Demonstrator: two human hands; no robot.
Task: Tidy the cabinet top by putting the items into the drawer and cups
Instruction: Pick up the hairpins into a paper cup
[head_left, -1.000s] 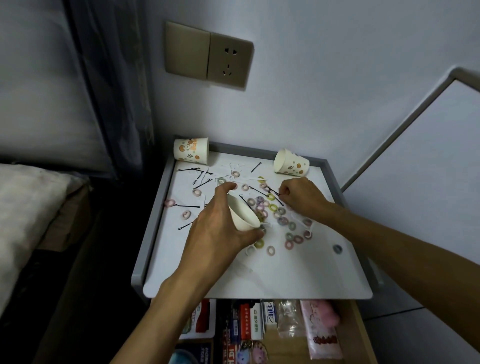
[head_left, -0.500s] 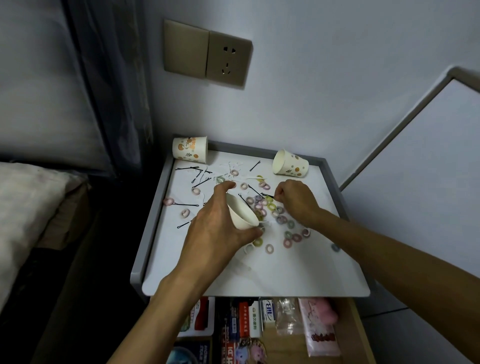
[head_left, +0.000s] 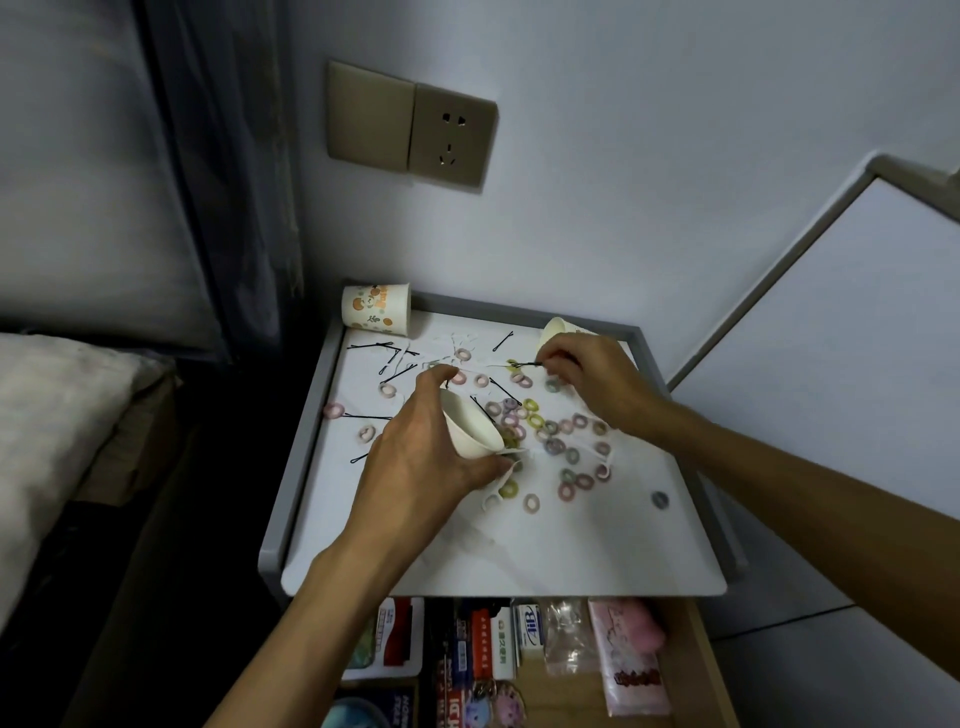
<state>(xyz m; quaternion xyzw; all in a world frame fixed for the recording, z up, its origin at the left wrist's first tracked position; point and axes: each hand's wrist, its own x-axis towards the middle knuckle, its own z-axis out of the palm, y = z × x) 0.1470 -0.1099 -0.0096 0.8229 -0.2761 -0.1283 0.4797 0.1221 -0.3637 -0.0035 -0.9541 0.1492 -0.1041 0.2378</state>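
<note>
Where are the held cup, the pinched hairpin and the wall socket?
held cup (head_left: 470, 430): head view, its white side wall.
pinched hairpin (head_left: 527, 364): head view, its black shaft.
wall socket (head_left: 451, 137): head view, plate middle.

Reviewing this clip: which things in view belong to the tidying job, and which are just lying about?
Part of the job:
left hand, holding a tilted cup
right hand, pinching a hairpin
scattered hair ties
patterned cup
open drawer
cabinet top

Just lying about:
wall socket
curtain
bedding
</note>
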